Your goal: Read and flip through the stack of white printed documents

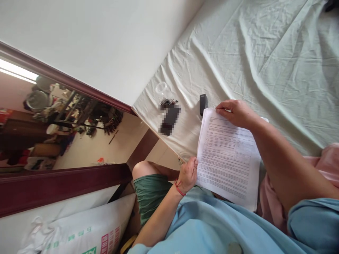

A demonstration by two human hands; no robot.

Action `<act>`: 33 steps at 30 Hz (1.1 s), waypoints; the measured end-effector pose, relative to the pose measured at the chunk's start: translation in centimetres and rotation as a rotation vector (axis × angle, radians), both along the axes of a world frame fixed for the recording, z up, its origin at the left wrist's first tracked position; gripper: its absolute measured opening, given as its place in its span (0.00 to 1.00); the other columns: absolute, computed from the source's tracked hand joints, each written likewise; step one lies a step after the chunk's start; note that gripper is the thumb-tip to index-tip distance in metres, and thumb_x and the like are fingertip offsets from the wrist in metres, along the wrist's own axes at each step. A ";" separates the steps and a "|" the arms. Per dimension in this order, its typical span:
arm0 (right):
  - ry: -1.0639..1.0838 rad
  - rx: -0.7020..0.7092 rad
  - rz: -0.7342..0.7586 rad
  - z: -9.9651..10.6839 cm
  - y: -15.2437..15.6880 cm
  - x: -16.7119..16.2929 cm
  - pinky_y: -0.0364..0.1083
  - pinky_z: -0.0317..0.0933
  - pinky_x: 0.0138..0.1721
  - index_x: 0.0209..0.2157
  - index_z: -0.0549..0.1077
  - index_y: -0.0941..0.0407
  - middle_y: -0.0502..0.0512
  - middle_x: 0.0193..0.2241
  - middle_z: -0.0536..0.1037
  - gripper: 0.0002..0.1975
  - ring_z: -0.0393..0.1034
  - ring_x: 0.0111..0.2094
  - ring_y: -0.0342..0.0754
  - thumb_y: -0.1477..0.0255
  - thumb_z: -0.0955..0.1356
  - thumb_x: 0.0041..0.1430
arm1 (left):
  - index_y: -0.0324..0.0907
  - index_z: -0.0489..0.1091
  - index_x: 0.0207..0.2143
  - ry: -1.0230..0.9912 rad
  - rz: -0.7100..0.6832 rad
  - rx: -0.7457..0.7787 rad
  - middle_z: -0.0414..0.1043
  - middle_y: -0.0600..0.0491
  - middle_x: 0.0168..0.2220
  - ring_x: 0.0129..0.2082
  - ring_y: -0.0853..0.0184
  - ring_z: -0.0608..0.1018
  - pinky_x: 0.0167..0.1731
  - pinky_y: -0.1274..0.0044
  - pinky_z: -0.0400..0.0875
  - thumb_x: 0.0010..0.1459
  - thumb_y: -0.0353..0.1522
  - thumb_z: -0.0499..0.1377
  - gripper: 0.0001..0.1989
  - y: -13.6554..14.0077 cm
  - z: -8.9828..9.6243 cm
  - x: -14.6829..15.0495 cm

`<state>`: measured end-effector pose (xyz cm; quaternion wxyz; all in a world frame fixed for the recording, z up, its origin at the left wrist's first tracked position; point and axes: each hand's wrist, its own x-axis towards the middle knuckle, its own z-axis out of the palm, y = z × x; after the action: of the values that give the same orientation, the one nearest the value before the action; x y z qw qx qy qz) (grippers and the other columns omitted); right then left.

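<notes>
A stack of printed paper sheets (227, 158) rests over my lap at the edge of the bed, text side up. My left hand (188, 175), with a red cord at its wrist, is closed on the stack's left edge. At the upper edge my right hand (237, 112) grips the sheets near the top left corner, its fingertips bent over the paper. Just beyond that corner a black stapler (203, 103) lies on the sheet, partly behind the papers.
The bed has a wrinkled pale green sheet (278, 70). Left of the stapler are a blurred dark object (170, 120), a small dark heap (168, 102) and a clear plastic cup (161, 88). A doorway with a dark red frame (66, 187) and a white sack (87, 229) are at left.
</notes>
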<state>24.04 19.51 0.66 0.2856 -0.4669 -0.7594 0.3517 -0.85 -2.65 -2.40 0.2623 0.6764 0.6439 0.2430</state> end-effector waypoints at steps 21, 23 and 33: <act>0.083 0.152 0.086 1.0 -1.2 -1.4 0.48 0.62 0.38 0.40 0.82 0.54 0.54 0.34 0.81 0.12 0.72 0.32 0.47 0.69 0.65 0.66 | 0.43 0.71 0.40 -0.485 0.115 -0.054 0.75 0.50 0.39 0.40 0.63 0.76 0.44 0.72 0.72 0.69 0.55 0.54 0.24 10.1 2.9 2.8; 0.117 0.154 0.059 1.0 -1.2 -1.5 0.48 0.62 0.39 0.41 0.82 0.53 0.54 0.34 0.81 0.12 0.72 0.33 0.48 0.69 0.66 0.65 | 0.43 0.70 0.36 -0.546 0.155 -0.044 0.72 0.52 0.35 0.37 0.65 0.73 0.42 0.73 0.71 0.68 0.53 0.57 0.23 10.3 2.6 3.3; 0.224 0.353 0.070 0.3 -0.7 -1.6 0.55 0.64 0.49 0.33 0.80 0.52 0.57 0.36 0.79 0.05 0.67 0.45 0.56 0.68 0.72 0.63 | 0.43 0.66 0.31 -0.612 0.155 -0.030 0.64 0.56 0.31 0.33 0.68 0.67 0.36 0.76 0.66 0.68 0.50 0.59 0.22 9.8 2.0 3.4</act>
<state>22.40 18.77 1.00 0.4335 -0.3409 -0.7884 0.2725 2.57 7.19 -0.43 0.4344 0.5171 0.5881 0.4450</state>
